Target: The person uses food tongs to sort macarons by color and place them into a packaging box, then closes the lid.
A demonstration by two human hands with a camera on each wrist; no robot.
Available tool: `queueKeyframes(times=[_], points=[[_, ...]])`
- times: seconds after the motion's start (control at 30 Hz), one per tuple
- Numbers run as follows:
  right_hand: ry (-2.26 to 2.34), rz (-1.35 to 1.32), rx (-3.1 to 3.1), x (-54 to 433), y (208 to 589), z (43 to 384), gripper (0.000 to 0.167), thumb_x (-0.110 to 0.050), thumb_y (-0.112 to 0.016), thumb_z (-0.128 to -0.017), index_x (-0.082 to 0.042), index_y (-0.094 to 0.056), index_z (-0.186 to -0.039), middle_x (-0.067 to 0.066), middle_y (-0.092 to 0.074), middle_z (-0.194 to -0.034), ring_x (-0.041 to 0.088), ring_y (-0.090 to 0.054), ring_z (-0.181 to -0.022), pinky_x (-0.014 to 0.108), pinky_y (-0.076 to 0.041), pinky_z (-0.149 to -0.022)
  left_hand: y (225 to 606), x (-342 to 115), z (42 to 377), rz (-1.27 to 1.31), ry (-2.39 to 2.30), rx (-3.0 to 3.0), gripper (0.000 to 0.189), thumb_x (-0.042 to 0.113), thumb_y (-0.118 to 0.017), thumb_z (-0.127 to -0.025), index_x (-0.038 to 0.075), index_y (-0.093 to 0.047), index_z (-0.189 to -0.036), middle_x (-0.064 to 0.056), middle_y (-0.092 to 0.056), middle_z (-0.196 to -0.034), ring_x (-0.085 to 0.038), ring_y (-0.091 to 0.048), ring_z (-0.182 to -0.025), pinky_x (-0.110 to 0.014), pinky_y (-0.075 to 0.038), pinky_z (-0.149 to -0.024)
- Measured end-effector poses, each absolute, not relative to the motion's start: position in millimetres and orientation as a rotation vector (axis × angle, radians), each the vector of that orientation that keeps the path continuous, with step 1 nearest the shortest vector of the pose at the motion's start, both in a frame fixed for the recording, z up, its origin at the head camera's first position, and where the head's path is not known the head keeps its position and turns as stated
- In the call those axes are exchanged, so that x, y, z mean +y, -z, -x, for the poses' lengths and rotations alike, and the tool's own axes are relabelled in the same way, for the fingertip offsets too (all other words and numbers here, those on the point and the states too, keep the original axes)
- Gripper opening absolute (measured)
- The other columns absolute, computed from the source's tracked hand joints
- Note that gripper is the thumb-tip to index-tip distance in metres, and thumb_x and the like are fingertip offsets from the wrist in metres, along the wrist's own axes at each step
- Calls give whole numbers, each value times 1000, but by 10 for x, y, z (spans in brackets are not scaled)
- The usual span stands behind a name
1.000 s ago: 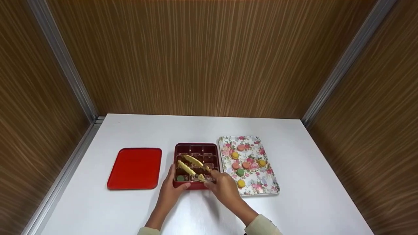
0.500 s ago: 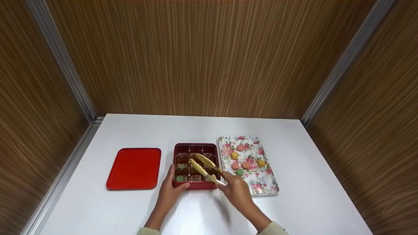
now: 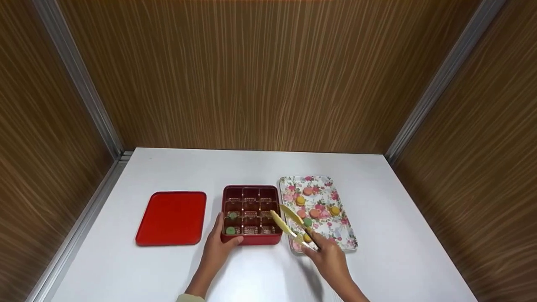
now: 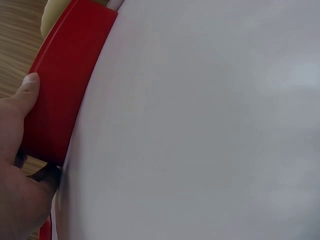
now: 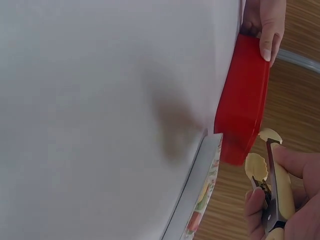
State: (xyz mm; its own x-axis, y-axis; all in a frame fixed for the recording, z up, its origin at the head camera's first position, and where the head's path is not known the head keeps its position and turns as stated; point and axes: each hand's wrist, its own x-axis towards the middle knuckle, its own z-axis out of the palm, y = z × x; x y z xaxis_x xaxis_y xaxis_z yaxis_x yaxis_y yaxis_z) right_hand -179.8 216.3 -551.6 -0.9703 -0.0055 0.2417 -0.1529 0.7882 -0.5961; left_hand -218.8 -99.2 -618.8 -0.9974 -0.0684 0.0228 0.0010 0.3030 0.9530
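Note:
My left hand (image 3: 217, 244) grips the near left corner of a dark red divided box (image 3: 261, 239), thumb along its front wall and fingers at its left side. Two green macarons lie in the box's left column, one in the near compartment (image 3: 230, 230) and one in the middle one (image 3: 233, 215). In my right hand (image 3: 330, 258) I hold cream-tipped tongs (image 3: 290, 224), their jaws apart with nothing between them. The tips hover over the box's right edge and the left edge of a floral tray (image 3: 342, 235). The right wrist view also shows the tongs (image 5: 280, 185).
Several pink, yellow and green macarons lie on the floral tray, including a yellow macaron (image 3: 335, 211) toward its right edge. A flat red lid or tray (image 3: 171, 218) lies left of the box. Wood-grain panels (image 3: 251, 75) enclose the white table (image 3: 377, 251).
My right hand and the tongs have moved right, from over the box toward the floral tray. A green macaron now shows in the middle left compartment. My left hand has stayed put.

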Motion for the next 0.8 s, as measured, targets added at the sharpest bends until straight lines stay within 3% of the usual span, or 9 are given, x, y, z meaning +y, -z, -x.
queueKeyframes(times=[0.2,0.4,0.8], points=[[-971,-20,-2762,2351,5493,1708,52,-22,-83,-83,-3,-68,-129,21,-72,-117,38,-69,-109,52,-56,-88,6194,-990,2187,-65,1821,-2483,107,39,-81,-84,17,-13,-163,-14,-13,-169,-37,-10,-156,-55,-15,-124],[-950,46,-2762,2551,5490,1650,51,-23,-82,-84,-2,-68,-128,23,-74,-111,39,-71,-103,52,-57,-83,6197,-986,2190,-71,1833,-2476,107,41,-81,-83,17,-14,-163,-14,-13,-169,-37,-9,-156,-55,-15,-124],[-878,168,-2835,2755,5509,1642,59,-25,-83,-83,0,-64,-133,28,-70,-116,44,-68,-107,57,-54,-85,6189,-995,2185,-48,1840,-2477,107,40,-80,-85,15,-13,-163,-15,-11,-169,-38,-8,-156,-57,-14,-124]])
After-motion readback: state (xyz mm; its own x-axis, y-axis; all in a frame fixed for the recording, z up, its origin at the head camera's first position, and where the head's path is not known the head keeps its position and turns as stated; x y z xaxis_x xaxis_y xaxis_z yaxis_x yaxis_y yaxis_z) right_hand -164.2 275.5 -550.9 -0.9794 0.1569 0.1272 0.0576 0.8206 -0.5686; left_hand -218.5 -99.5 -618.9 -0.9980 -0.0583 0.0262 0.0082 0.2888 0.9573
